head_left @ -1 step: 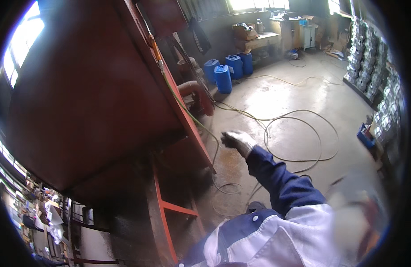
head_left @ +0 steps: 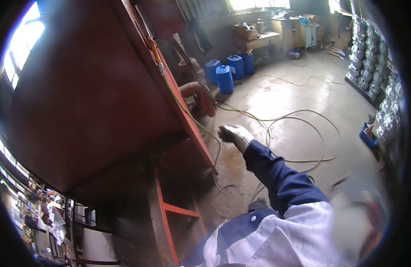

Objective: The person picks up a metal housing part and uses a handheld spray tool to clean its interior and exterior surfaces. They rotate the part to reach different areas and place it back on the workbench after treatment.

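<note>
My right hand (head_left: 235, 135) wears a white glove with dark, soiled fingers. It is stretched forward over the floor, level with the lower edge of a large dark red metal cabinet (head_left: 94, 98). The fingers point left and look loosely extended, with nothing visible in them. A thin green hose (head_left: 190, 116) hangs down along the cabinet's red edge and passes just left of my fingertips; I see no contact. An orange-handled fitting (head_left: 156, 51) sits at the hose's upper end. My left hand is out of sight.
Yellowish hose coils (head_left: 322, 133) lie on the floor ahead. Blue jerrycans (head_left: 224, 79) stand beyond a reddish pipe (head_left: 192, 89). Stacked silvery metal parts (head_left: 363, 62) line the right side near a blue bin (head_left: 368, 135). An orange-red frame (head_left: 181, 210) stands low beside me.
The whole view has shifted very slightly. My right hand sits a touch farther left and higher, with its pose about the same.
</note>
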A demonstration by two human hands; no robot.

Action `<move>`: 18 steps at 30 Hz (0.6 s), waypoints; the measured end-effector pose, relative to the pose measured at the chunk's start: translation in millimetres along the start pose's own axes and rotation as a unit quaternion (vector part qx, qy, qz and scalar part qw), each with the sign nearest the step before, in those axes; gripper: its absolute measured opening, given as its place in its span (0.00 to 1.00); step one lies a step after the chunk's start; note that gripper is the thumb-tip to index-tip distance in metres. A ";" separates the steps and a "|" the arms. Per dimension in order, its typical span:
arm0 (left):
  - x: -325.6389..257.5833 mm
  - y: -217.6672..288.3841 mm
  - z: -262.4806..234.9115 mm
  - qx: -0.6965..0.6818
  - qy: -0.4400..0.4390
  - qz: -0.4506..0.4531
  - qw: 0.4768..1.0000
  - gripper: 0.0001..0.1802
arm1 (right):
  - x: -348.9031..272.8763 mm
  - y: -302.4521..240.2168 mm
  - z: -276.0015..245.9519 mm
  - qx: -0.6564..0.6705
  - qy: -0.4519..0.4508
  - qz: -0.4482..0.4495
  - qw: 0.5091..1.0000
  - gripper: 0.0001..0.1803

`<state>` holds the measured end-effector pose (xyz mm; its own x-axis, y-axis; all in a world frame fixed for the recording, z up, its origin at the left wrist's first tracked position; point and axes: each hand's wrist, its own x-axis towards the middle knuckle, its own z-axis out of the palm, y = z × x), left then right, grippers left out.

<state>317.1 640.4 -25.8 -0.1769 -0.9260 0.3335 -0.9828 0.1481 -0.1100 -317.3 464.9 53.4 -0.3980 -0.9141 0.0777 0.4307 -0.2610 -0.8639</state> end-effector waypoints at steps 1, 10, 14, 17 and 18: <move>-4.2 7.1 -6.2 0.028 0.022 -0.035 0.999 0.18 | 30.1 -15.4 5.3 -0.011 -0.027 -0.040 0.999 0.16; 28.5 174.2 -26.9 0.176 0.190 -0.342 0.903 0.19 | 268.4 -123.1 95.3 -0.087 -0.092 -0.170 0.977 0.21; 62.6 270.6 33.4 0.287 0.409 -0.270 0.823 0.19 | 333.2 -136.7 133.6 -0.322 -0.059 -0.299 0.896 0.28; 63.8 342.7 91.2 0.024 0.383 -0.424 0.821 0.22 | 361.9 -131.9 155.9 -0.433 -0.052 -0.238 0.868 0.28; 53.2 359.2 96.7 -0.064 0.289 -0.458 0.838 0.21 | 366.0 -126.5 161.9 -0.412 -0.087 -0.217 0.880 0.23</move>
<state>-40.2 610.8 -138.1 0.6951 -0.3545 0.6254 -0.7116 -0.4630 0.5284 -386.4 113.1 271.7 -0.2194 -0.8357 0.5035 -0.4947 -0.3495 -0.7957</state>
